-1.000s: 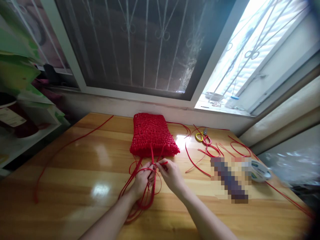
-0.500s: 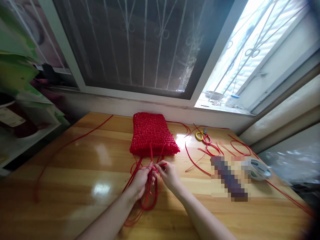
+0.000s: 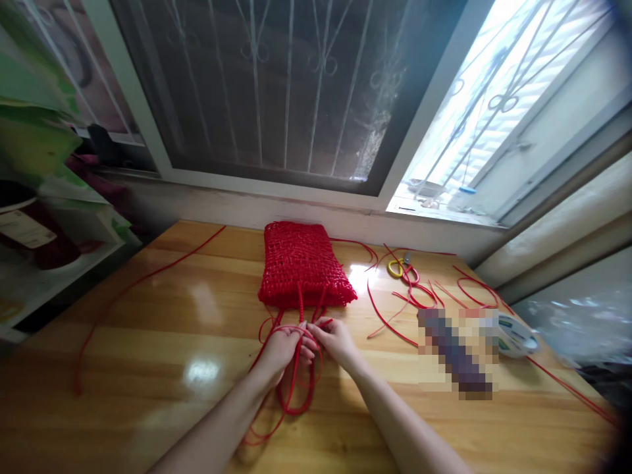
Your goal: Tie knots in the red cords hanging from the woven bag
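A red woven bag (image 3: 303, 260) lies on the wooden table in front of me. Red cords come out of its near edge, and a thick red strap (image 3: 296, 411) loops toward me. My left hand (image 3: 282, 349) is closed around the strap just below the bag, with a thin red cord running over its fingers. My right hand (image 3: 336, 341) pinches the thin red cord close beside the left fingertips. Exactly how the cord crosses the strap is hidden by the fingers. Loose cord ends trail under my left forearm.
Scissors (image 3: 403, 268) with yellow and red handles lie to the right among loose red cords (image 3: 392, 322). A blurred dark object (image 3: 454, 352) and a white spool (image 3: 516, 336) are near the right edge. One long cord (image 3: 133, 283) stretches across the left side.
My fingers have shifted slightly at the strap, and the thin cord now arcs over my left hand. The bag and the scissors stay where they were.
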